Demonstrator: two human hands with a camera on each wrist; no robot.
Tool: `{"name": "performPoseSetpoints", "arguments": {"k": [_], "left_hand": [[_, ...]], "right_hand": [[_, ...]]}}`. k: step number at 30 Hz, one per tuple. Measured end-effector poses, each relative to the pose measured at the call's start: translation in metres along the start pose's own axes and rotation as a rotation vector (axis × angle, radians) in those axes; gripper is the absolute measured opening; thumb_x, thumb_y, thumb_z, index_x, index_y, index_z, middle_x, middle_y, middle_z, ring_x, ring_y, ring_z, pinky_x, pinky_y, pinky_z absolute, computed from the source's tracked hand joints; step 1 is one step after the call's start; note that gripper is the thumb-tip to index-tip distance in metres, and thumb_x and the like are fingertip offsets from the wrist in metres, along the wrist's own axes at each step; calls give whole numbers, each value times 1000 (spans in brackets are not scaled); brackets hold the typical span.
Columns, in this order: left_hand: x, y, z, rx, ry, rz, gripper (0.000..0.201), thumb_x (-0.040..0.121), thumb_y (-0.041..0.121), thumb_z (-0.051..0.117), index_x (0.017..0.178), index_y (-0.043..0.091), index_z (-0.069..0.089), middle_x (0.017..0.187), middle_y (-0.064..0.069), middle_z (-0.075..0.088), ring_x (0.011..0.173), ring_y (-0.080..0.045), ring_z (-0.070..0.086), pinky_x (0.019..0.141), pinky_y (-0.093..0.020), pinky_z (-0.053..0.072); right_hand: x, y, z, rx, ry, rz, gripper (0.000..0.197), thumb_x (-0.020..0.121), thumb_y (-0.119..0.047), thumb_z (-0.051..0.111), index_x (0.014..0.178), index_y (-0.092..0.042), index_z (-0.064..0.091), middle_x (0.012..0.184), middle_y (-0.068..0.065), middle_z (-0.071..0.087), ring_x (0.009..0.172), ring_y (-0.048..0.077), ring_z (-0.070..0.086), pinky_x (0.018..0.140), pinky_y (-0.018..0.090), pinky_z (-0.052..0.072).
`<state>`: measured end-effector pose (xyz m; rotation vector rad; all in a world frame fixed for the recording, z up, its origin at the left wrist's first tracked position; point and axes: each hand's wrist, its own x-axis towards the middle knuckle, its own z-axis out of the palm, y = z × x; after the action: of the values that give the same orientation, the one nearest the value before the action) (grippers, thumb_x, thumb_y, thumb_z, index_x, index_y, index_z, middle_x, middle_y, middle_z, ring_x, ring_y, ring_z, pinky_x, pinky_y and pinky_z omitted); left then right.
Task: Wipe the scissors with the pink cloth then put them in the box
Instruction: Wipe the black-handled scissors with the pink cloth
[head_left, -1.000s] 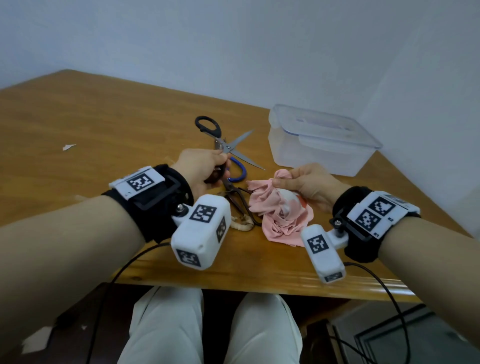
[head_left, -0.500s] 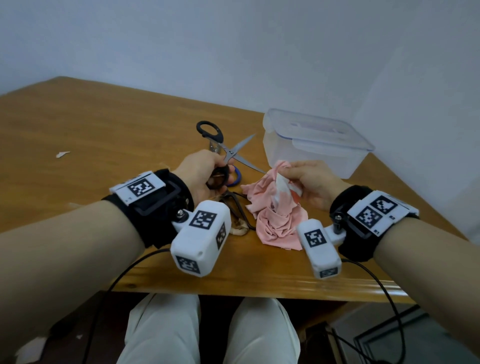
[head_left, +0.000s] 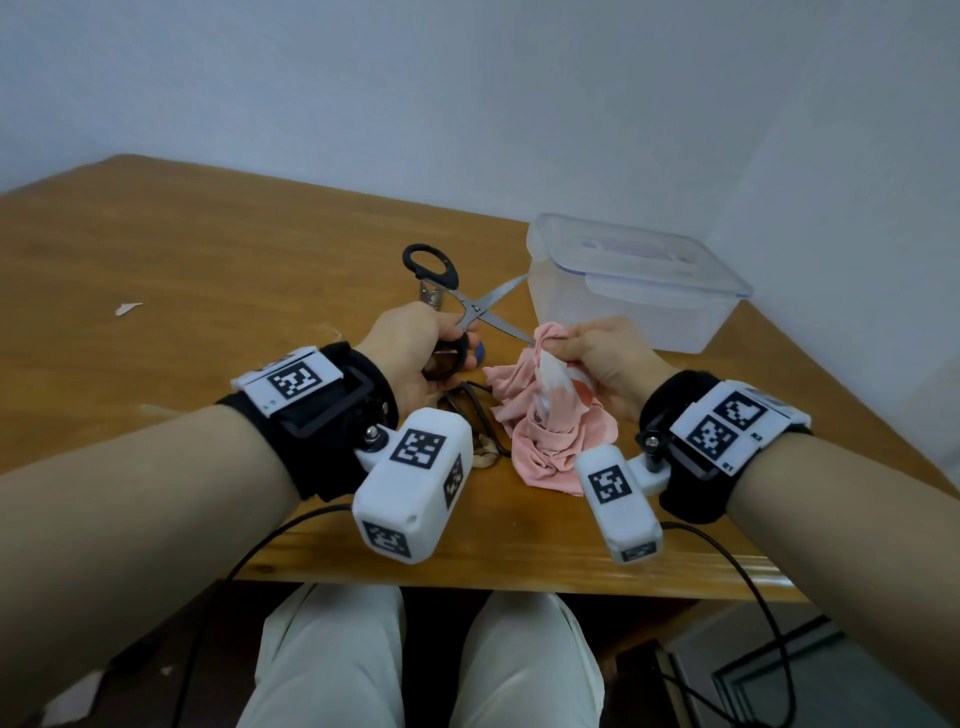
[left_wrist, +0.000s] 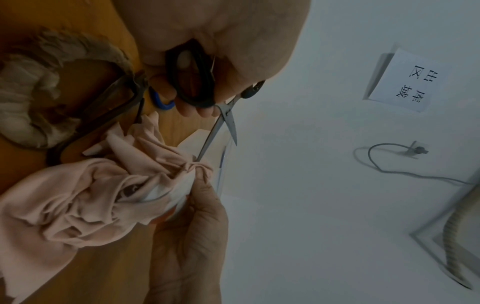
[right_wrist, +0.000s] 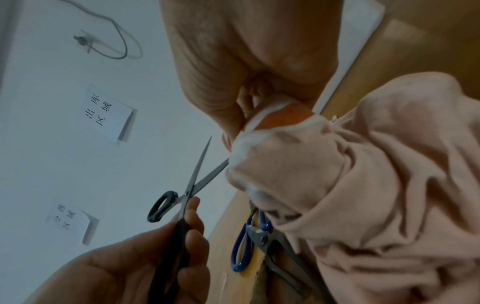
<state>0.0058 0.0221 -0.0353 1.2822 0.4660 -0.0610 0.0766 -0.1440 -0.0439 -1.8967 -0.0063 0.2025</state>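
Note:
Black-handled scissors (head_left: 470, 306) (left_wrist: 223, 123) (right_wrist: 192, 185) are held above the wooden table (head_left: 208, 270) with their blades spread. My left hand (head_left: 415, 343) (left_wrist: 207, 61) (right_wrist: 145, 257) grips the lower handle loop. My right hand (head_left: 597, 358) (left_wrist: 192, 226) (right_wrist: 246, 61) pinches a bunch of the pink cloth (head_left: 545, 415) (left_wrist: 91, 195) (right_wrist: 376, 174) against the tip of the lower blade. The rest of the cloth trails down onto the table. The clear plastic box (head_left: 634, 280) stands behind my right hand with its lid on.
Blue-handled scissors (head_left: 480, 353) (right_wrist: 241, 246), a dark-handled tool (head_left: 467, 410) (left_wrist: 103, 115) and a beige fluffy scrunchie (head_left: 480, 449) (left_wrist: 31, 102) lie between my hands. A white scrap (head_left: 127, 308) lies far left. The table's front edge is near my wrists.
My left hand lifted the black scissors toward the right. My right hand raised the bunched cloth off the table up to the lower blade's tip.

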Motion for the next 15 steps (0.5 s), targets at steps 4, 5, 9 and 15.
{"name": "performPoseSetpoints", "arguments": {"k": [4,5,9,15], "left_hand": [[3,1,-2,-37,-2,18,24,98,5,35,104,8,58,79,-2,55,64,-16,51,60,-27,38],[3,2,-2,-46,1,24,24,98,6,37,104,8,59,80,-2,55,65,-16,52,60,-27,39],[4,4,8,-129,-20,27,25,99,6,37,107,7,61,89,-8,54,69,-18,55,61,-28,44],[8,5,23,-208,-71,44,40,101,-2,36,140,6,42,92,-10,53,81,-23,59,87,-38,46]], "right_hand": [[0,0,-10,-27,-20,41,6,81,8,65,87,8,64,82,17,63,73,25,60,64,27,56],[-1,-1,-12,-50,-31,54,11,83,5,65,93,3,65,85,13,64,73,20,60,60,22,54],[0,-6,-14,-503,228,-267,37,83,-22,67,120,-14,65,123,2,62,114,16,55,97,27,41],[-24,-18,3,-185,-158,-108,19,91,-26,63,77,-13,63,68,7,69,45,9,55,40,19,40]]}}
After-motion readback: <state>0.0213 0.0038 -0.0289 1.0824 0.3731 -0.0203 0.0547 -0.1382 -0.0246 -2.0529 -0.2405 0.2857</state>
